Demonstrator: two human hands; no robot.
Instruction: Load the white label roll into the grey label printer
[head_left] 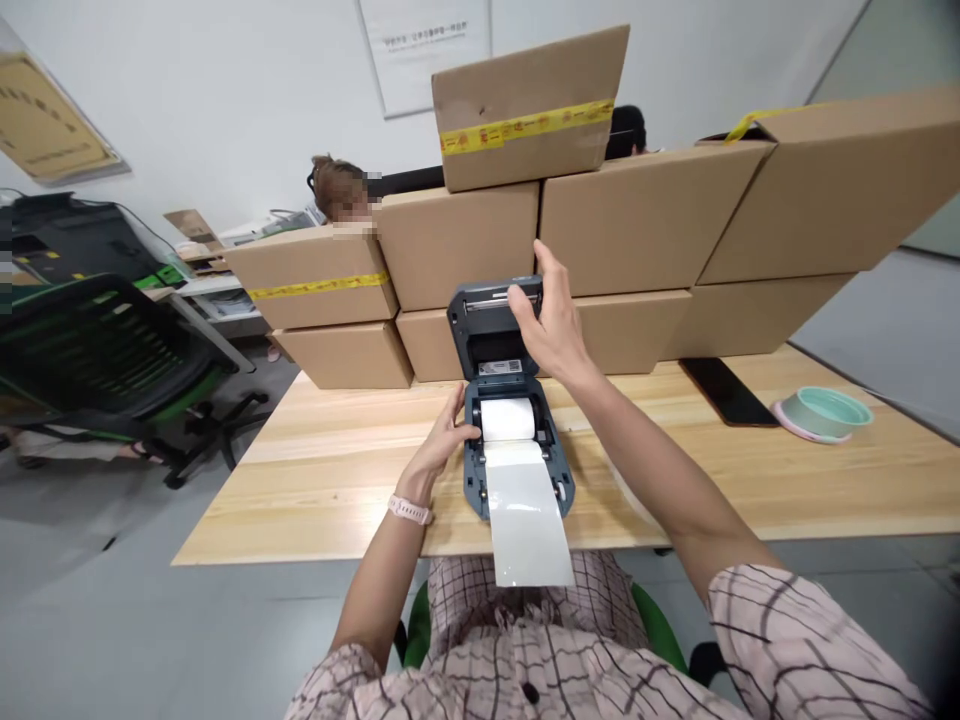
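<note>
On the head camera, we had the printer (475, 488) near the six-o'clock edge of the table (315, 500), lid (480, 335) up toward twelve, paper strip (526, 525) spilling past the edge! At nine, our left hand (441, 447) rested, fingers spread, against its side; at one, the fingers of our right hand (556, 325) straddled the lid's corner, how tightly we couldn't tell. Doing this well, we reckoned, meant bracing the printer low and keeping the strip straight.
</note>
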